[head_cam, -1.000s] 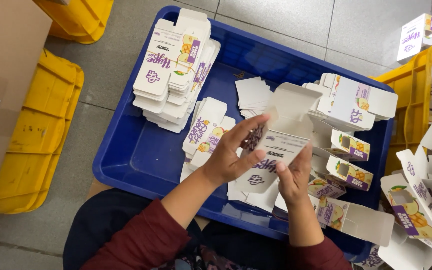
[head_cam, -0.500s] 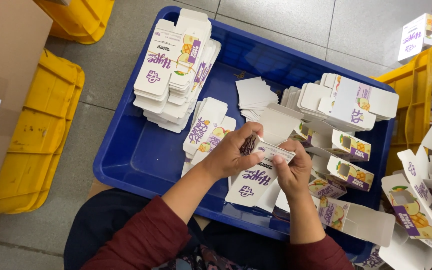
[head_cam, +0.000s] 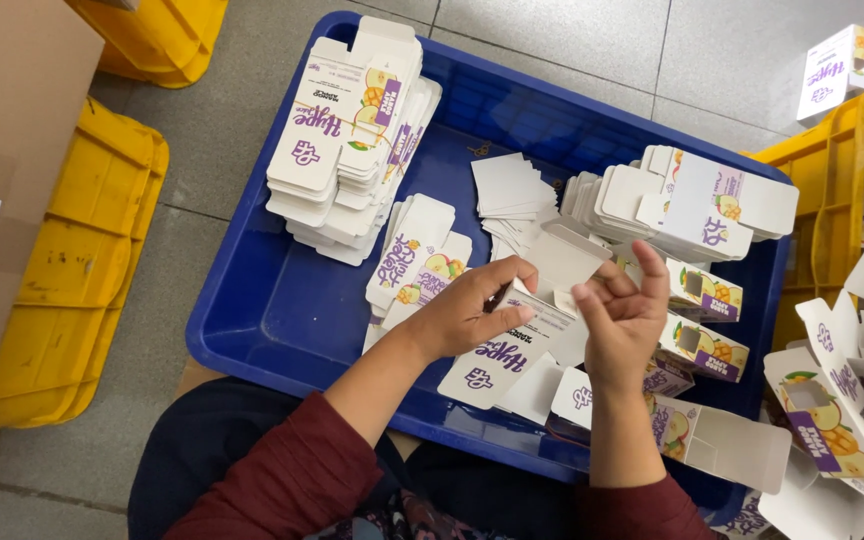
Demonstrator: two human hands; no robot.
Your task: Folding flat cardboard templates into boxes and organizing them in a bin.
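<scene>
Mid-frame, my left hand [head_cam: 472,310] pinches the white carton [head_cam: 512,350] so my half-open right hand [head_cam: 624,320] can square its flap over the blue tray [head_cam: 282,310].

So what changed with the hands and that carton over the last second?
The carton, a broad open sheet before, is now pressed narrower and sits lower. The left hand still grips it; the right hand has opened, fingers lifted. The stacks in the blue tray stayed put.
</scene>
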